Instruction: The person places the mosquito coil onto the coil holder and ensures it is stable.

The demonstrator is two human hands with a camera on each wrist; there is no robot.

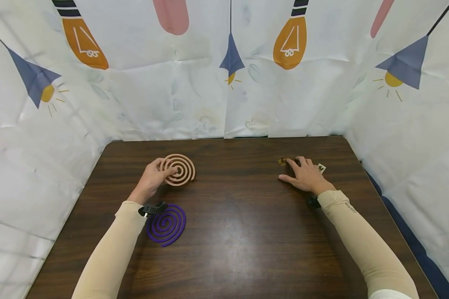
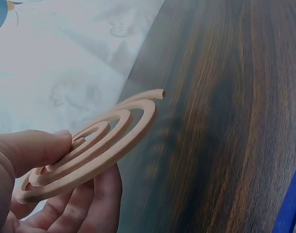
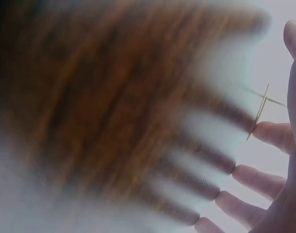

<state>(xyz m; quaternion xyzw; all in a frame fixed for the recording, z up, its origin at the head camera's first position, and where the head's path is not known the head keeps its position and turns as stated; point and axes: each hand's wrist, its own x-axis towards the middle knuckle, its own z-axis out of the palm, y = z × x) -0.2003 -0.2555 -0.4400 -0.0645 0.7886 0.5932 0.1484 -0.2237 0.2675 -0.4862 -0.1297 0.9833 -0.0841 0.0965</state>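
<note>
My left hand (image 1: 152, 177) pinches a tan mosquito coil (image 1: 188, 164), with the thumb on its upper face and the fingers beneath. In the left wrist view the coil (image 2: 133, 138) is tilted and held above the dark table. Below that hand a purple mosquito coil (image 1: 182, 226) lies flat, partly overlapped by the wrist strap. On the right, my right hand (image 1: 306, 174) has its fingers spread and its fingertips down on the table. One fingertip touches a small, thin gold-coloured metal piece (image 3: 258, 111). A pale small metal piece (image 1: 321, 168) shows just beyond the same hand, partly covered.
The dark wood-grain table (image 1: 232, 216) has rounded far corners. A white curtain (image 1: 202, 95) printed with lamps and bulbs surrounds its back and sides. Dark blue fabric (image 1: 408, 232) shows below the right edge.
</note>
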